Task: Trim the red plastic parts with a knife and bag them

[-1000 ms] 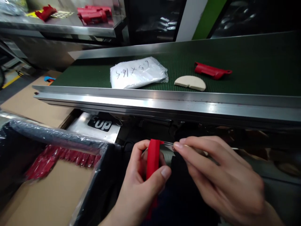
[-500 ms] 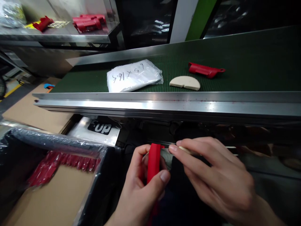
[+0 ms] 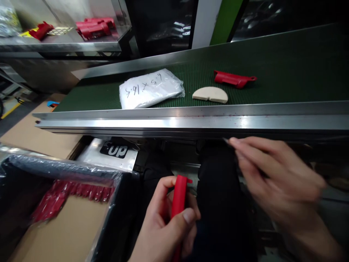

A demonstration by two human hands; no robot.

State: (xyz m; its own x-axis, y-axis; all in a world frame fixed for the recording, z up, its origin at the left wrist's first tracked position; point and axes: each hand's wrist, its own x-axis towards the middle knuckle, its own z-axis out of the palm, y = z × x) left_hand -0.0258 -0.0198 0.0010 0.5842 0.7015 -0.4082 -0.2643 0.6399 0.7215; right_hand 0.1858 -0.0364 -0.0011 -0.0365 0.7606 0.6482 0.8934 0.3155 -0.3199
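Red plastic part (image 3: pixel 178 203) in left hand (image 3: pixel 166 225)

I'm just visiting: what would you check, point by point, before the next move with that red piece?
1. Grip on the red part: ok. The left hand has fingers and thumb wrapped round it, upright.
2. Right hand: cannot tell what it holds. It is blurred, with a thin dark tip at its fingertips.
3. Gap between the hands: ok, they are apart.
4. Conveyor belt space: ok. The white bag, beige half-disc and loose red piece leave bare belt.
5. Lined box at left: ok, open, with red parts inside.
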